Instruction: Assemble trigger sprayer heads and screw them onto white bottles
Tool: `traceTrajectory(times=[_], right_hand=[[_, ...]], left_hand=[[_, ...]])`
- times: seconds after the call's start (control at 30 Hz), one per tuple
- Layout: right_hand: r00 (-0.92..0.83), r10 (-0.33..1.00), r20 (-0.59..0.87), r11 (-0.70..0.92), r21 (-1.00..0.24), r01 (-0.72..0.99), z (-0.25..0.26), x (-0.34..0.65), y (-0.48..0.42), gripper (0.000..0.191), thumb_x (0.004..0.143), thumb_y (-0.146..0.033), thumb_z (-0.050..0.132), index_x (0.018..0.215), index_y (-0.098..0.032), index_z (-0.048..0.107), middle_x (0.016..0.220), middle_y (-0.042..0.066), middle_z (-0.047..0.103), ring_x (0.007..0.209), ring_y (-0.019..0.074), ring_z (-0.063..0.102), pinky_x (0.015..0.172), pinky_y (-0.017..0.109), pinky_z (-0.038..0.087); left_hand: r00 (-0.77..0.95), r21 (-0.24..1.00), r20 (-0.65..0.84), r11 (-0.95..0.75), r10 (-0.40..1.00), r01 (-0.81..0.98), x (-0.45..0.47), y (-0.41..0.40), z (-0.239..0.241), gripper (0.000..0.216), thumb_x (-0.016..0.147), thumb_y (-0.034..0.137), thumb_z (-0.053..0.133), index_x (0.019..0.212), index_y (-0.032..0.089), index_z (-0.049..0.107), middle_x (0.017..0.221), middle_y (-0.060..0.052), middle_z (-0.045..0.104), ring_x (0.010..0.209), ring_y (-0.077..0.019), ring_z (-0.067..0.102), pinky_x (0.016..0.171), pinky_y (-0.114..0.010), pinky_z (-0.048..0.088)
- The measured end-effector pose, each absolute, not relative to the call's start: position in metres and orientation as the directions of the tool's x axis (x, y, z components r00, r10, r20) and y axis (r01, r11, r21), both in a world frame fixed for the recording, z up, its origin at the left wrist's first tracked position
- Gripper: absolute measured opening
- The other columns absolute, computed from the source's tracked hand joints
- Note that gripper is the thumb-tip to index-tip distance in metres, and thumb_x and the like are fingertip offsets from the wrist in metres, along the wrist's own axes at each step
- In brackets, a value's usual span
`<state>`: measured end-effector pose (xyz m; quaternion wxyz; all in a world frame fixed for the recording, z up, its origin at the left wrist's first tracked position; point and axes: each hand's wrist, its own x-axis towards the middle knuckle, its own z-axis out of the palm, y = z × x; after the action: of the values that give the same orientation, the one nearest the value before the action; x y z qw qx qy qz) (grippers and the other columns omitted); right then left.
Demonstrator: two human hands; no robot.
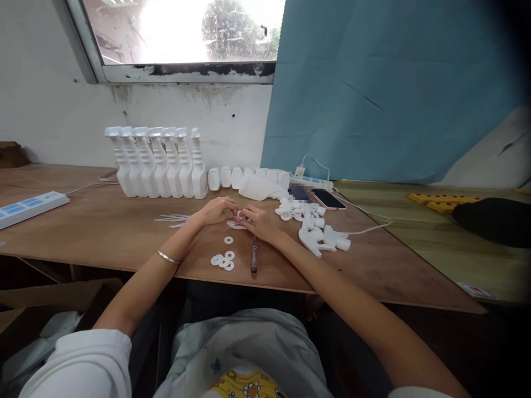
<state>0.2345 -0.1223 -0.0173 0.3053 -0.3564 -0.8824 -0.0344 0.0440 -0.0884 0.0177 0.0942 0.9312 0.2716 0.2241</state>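
Close together over the middle of the table, my left hand (219, 211) and my right hand (260, 222) are both closed, fingertips pinched around a small white plastic sprayer part (235, 225). My fingers cover most of it, so its exact shape is hidden. Just below my right hand lies a screwdriver (254, 260) with a dark translucent handle pointing toward me. Several flat white ring washers (229, 255) lie near the table's front edge. Thin white tubes (172, 218) rest left of my left hand. White trigger sprayer heads (317, 235) are piled to the right of my right hand.
Assembled white spray bottles (155, 166) stand in a row at the back left, beside several white bottles (261, 185) lying down. A phone (329, 199) and a white cable (369, 225) lie to the right. Power strips sit at the left (33, 209) and back. An open cardboard box (53, 298) is below left.
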Motion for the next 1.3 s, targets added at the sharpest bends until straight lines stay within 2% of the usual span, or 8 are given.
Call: traceTrajectory(times=[0.13, 0.33, 0.53, 0.67, 0.73, 0.93, 1.13, 1.3], right_hand=[[-0.549, 0.648, 0.528, 0.725, -0.207, 0.657, -0.015, 0.235, -0.123, 0.018, 0.085, -0.032, 0.043, 0.084, -0.018, 0.056, 0.086, 0.003, 0.054, 0.079, 0.0138, 0.051, 0.074, 0.024, 0.039], [-0.449, 0.697, 0.559, 0.705, -0.416, 0.575, -0.023, 0.235, -0.118, 0.021, 0.084, -0.036, 0.045, 0.082, -0.018, 0.054, 0.087, 0.002, 0.055, 0.077, 0.0123, 0.053, 0.072, 0.024, 0.040], [-0.414, 0.727, 0.547, 0.676, -0.464, 0.573, -0.025, 0.234, -0.117, 0.022, 0.080, -0.040, 0.050, 0.083, -0.018, 0.053, 0.085, 0.001, 0.056, 0.074, 0.0121, 0.053, 0.071, 0.025, 0.040], [-0.300, 0.787, 0.540, 0.601, -0.557, 0.573, -0.025, 0.234, -0.117, 0.044, 0.070, -0.045, 0.060, 0.101, -0.018, 0.045, 0.090, 0.003, 0.057, 0.072, 0.0132, 0.055, 0.067, 0.027, 0.042], [-0.298, 0.788, 0.538, 0.599, -0.563, 0.569, -0.024, 0.234, -0.118, 0.048, 0.069, -0.045, 0.061, 0.105, -0.018, 0.044, 0.093, 0.004, 0.058, 0.076, 0.0141, 0.056, 0.069, 0.028, 0.042], [-0.342, 0.787, 0.513, 0.600, -0.509, 0.617, -0.017, 0.233, -0.126, 0.034, 0.074, -0.040, 0.058, 0.101, -0.019, 0.053, 0.090, 0.003, 0.061, 0.080, 0.0143, 0.056, 0.071, 0.027, 0.042], [-0.345, 0.791, 0.506, 0.599, -0.525, 0.605, -0.015, 0.232, -0.126, 0.032, 0.075, -0.039, 0.057, 0.097, -0.017, 0.055, 0.087, 0.003, 0.061, 0.077, 0.0132, 0.055, 0.070, 0.026, 0.042], [-0.345, 0.788, 0.509, 0.604, -0.535, 0.590, -0.015, 0.233, -0.127, 0.032, 0.074, -0.040, 0.058, 0.095, -0.017, 0.055, 0.086, 0.003, 0.061, 0.074, 0.0129, 0.055, 0.069, 0.026, 0.042]], left_hand=[[0.737, 0.287, 0.380, -0.829, 0.559, 0.480, 0.046, -0.093, 0.015, 0.023, 0.076, 0.037, 0.054, 0.071, 0.016, 0.063, 0.081, -0.004, 0.056, 0.076, -0.0138, 0.051, 0.071, -0.022, 0.036], [0.693, 0.357, 0.406, -0.802, 0.596, 0.480, 0.047, -0.094, 0.012, 0.027, 0.076, 0.040, 0.054, 0.074, 0.016, 0.066, 0.077, -0.003, 0.053, 0.068, -0.0109, 0.049, 0.067, -0.021, 0.036], [0.674, 0.407, 0.394, -0.776, 0.625, 0.482, 0.046, -0.090, 0.009, 0.029, 0.072, 0.044, 0.057, 0.071, 0.015, 0.064, 0.072, -0.001, 0.055, 0.065, -0.0106, 0.048, 0.063, -0.021, 0.036], [0.645, 0.405, 0.415, -0.765, 0.642, 0.501, 0.047, -0.093, 0.007, 0.034, 0.070, 0.046, 0.059, 0.084, 0.016, 0.061, 0.079, -0.002, 0.060, 0.072, -0.0133, 0.052, 0.066, -0.023, 0.038], [0.673, 0.347, 0.398, -0.781, 0.624, 0.519, 0.048, -0.095, 0.008, 0.033, 0.072, 0.046, 0.056, 0.086, 0.016, 0.061, 0.081, -0.003, 0.061, 0.074, -0.0147, 0.053, 0.067, -0.024, 0.038], [0.691, 0.235, 0.356, -0.776, 0.629, 0.585, 0.052, -0.099, 0.013, 0.034, 0.077, 0.046, 0.048, 0.090, 0.018, 0.061, 0.082, -0.005, 0.060, 0.077, -0.0175, 0.053, 0.068, -0.026, 0.038], [0.678, 0.232, 0.380, -0.774, 0.630, 0.589, 0.053, -0.098, 0.008, 0.034, 0.077, 0.044, 0.047, 0.092, 0.018, 0.061, 0.085, -0.005, 0.060, 0.076, -0.0164, 0.054, 0.069, -0.026, 0.039], [0.672, 0.359, 0.360, -0.761, 0.647, 0.540, 0.053, -0.095, 0.008, 0.033, 0.078, 0.044, 0.046, 0.089, 0.016, 0.061, 0.082, -0.003, 0.062, 0.072, -0.0144, 0.054, 0.066, -0.024, 0.039]])
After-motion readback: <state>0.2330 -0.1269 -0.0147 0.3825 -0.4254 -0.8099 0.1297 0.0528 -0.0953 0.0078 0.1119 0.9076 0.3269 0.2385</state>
